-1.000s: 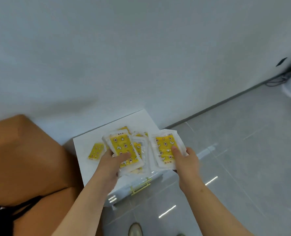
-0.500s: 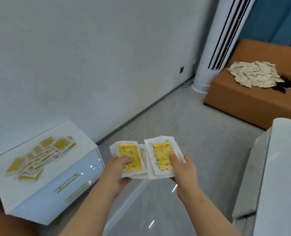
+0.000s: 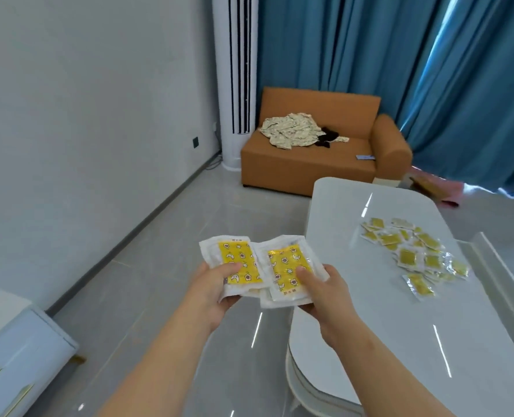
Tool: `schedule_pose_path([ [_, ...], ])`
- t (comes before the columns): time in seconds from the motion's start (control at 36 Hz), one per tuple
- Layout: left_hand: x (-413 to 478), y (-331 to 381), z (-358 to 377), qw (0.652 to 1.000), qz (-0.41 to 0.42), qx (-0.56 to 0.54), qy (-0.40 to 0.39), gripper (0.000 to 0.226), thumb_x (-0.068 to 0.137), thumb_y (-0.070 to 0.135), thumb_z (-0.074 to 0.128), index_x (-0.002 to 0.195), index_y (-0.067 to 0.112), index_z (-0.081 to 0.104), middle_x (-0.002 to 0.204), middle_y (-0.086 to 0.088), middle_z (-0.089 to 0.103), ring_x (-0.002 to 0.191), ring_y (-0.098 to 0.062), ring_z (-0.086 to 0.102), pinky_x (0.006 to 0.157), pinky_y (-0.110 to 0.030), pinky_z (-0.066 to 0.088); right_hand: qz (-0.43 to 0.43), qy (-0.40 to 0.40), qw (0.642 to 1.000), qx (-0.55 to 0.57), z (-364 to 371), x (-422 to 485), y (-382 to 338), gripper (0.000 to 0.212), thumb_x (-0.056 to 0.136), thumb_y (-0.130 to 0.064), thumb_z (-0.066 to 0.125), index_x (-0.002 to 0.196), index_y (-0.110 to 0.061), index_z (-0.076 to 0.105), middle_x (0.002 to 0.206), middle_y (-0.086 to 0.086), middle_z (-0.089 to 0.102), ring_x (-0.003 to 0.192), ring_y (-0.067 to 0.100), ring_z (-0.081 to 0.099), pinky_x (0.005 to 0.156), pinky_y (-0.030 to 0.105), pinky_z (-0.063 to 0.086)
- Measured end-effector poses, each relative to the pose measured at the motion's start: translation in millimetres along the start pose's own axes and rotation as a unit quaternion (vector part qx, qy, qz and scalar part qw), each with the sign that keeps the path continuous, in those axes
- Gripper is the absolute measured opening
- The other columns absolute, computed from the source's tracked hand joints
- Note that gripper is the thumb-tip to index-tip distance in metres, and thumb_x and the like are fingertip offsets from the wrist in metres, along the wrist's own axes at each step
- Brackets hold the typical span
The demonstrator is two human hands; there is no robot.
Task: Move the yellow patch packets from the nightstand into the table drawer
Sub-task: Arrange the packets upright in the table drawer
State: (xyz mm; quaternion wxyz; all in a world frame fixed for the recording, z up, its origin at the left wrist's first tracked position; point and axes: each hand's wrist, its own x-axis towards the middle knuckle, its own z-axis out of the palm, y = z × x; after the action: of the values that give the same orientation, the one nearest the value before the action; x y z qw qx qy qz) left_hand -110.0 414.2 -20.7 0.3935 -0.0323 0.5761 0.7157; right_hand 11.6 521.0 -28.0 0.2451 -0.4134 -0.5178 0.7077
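My left hand (image 3: pixel 212 291) grips a stack of yellow patch packets (image 3: pixel 234 260) in white wrappers, thumb on top. My right hand (image 3: pixel 325 288) holds a second stack of yellow packets (image 3: pixel 286 263) beside the first, thumb pressed on the top packet. Both stacks hang over the floor just left of the white glossy table (image 3: pixel 370 311). Several more yellow packets (image 3: pixel 415 251) lie scattered on the table's right half. A corner of the white nightstand (image 3: pixel 15 347) shows at the lower left. No drawer of the table is visible.
An orange sofa (image 3: pixel 319 164) with crumpled clothes stands at the back, next to a tall white air conditioner (image 3: pixel 234 82). Blue curtains (image 3: pixel 400 70) cover the far wall. Grey tiled floor (image 3: pixel 159 251) runs between the nightstand and the table.
The view has swung right, from the nightstand to the table. Both hands carried their packet stacks along, and the nightstand's remaining packets have left the view.
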Motion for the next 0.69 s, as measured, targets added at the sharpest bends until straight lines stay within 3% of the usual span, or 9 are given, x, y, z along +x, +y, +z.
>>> schedule_pose_path([
  [0.11, -30, -33, 45, 1.000, -0.016, 0.007, -0.017, 0.022, 0.085, -0.003, 0.057, 0.089, 0.017, 0.053, 0.084, -0.006, 0.067, 0.070, -0.020, 0.065, 0.053, -0.028, 0.055, 0.012, 0.032, 0.999, 0.011, -62, -23, 1, 0.007, 0.090, -0.010, 0.058, 0.092, -0.015, 0.053, 0.092, 0.009, 0.064, 0.077, 0.021, 0.063, 0.066, 0.032, 0.053],
  [0.28, -64, -80, 115, 0.999, -0.026, 0.034, -0.033, 0.021, 0.084, -0.006, 0.058, 0.092, 0.014, 0.056, 0.081, -0.007, 0.067, 0.048, -0.013, 0.067, 0.040, -0.024, 0.052, 0.023, 0.073, 0.996, 0.046, -157, -39, -3, 0.008, 0.089, -0.008, 0.058, 0.091, -0.014, 0.054, 0.090, 0.009, 0.064, 0.075, 0.022, 0.062, 0.065, 0.032, 0.052],
  [0.42, -79, -129, 187, 0.997, -0.030, 0.054, -0.042, 0.020, 0.084, -0.005, 0.060, 0.091, 0.013, 0.055, 0.086, -0.008, 0.068, 0.069, -0.022, 0.066, 0.043, -0.027, 0.055, 0.030, 0.083, 0.994, 0.071, -246, -39, -8, 0.008, 0.089, -0.007, 0.058, 0.094, -0.013, 0.055, 0.088, 0.009, 0.064, 0.074, 0.022, 0.062, 0.063, 0.032, 0.051],
  [0.69, -102, -252, 379, 0.996, -0.066, 0.052, -0.034, 0.020, 0.084, -0.005, 0.060, 0.092, 0.012, 0.055, 0.087, -0.008, 0.067, 0.074, -0.022, 0.065, 0.053, -0.030, 0.057, 0.051, 0.094, 0.994, 0.022, -467, -4, -30, 0.014, 0.091, -0.009, 0.057, 0.085, -0.019, 0.049, 0.083, 0.004, 0.059, 0.071, 0.020, 0.058, 0.068, 0.033, 0.051],
])
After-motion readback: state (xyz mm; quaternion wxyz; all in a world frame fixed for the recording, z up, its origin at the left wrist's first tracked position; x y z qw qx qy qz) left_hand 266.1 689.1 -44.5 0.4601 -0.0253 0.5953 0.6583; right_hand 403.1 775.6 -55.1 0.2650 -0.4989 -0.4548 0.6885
